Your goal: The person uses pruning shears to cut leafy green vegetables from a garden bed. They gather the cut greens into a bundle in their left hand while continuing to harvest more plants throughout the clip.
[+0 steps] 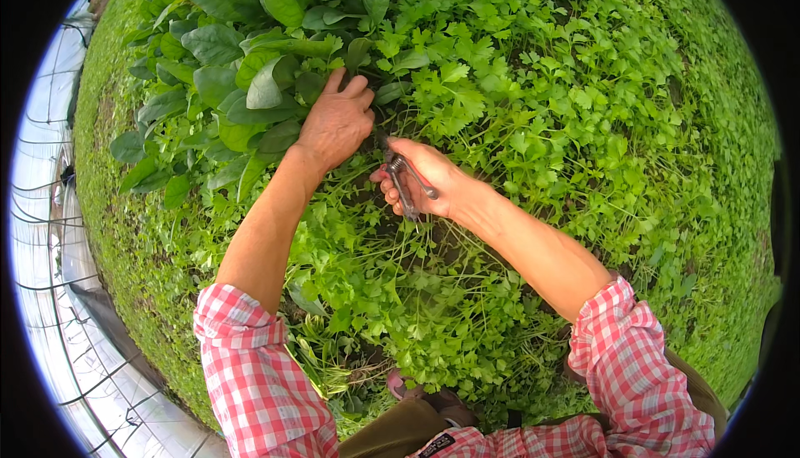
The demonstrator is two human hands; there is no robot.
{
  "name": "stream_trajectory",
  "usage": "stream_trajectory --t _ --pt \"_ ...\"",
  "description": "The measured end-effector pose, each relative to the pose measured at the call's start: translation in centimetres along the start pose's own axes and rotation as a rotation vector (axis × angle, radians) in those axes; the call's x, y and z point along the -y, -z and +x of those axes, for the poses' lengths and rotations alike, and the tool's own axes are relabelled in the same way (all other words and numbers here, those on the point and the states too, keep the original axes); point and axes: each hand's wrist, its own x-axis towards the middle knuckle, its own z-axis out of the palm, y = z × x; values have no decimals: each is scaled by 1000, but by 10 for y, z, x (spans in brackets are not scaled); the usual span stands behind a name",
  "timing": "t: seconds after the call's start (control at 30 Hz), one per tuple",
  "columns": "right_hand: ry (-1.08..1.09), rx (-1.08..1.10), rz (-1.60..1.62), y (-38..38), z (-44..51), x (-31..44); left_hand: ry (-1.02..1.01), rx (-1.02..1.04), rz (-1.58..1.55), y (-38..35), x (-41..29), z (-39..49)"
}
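Note:
My left hand (pixel 339 117) reaches into the base of a clump of broad-leaved spinach-like greens (pixel 215 45); its fingertips are partly hidden among the stems and leaves, so what they grip is unclear. Just right of it, my right hand (pixel 425 177) holds a pair of pruning shears (pixel 400 186) by the handles, with the spring showing between them. The tips of the shears point up towards my left hand and are hidden in shadow by the stems.
Low celery-like leafy plants (pixel 537 120) spread all round. Cut pale stems (pixel 315 358) lie near my shoes (pixel 444 405) below. A plastic-sheeted greenhouse wall (pixel 47 220) curves along the left.

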Motion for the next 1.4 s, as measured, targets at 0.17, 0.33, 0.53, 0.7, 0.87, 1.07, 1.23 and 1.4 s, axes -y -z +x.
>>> stream_trajectory --t 0.17,0.33,0.53,0.7,0.87,1.07,1.23,1.4 --pt "-3 14 -14 6 -1 4 23 9 -7 6 -1 -4" --pt "24 82 -66 8 -20 -4 14 6 -20 20 14 -30" --pt "20 123 -71 3 -13 5 -42 -76 45 23 21 -40" --pt "21 141 -46 1 -3 9 -65 -34 110 20 18 -31" --pt "46 120 -52 9 -8 8 -53 -66 89 27 10 -45" --pt "5 203 -59 18 -24 5 17 -126 -115 52 -16 -69" --pt "-4 302 -8 23 -47 8 -41 -129 -299 75 -32 -68" --pt "103 266 42 22 -62 17 -24 17 -409 95 -40 -58"
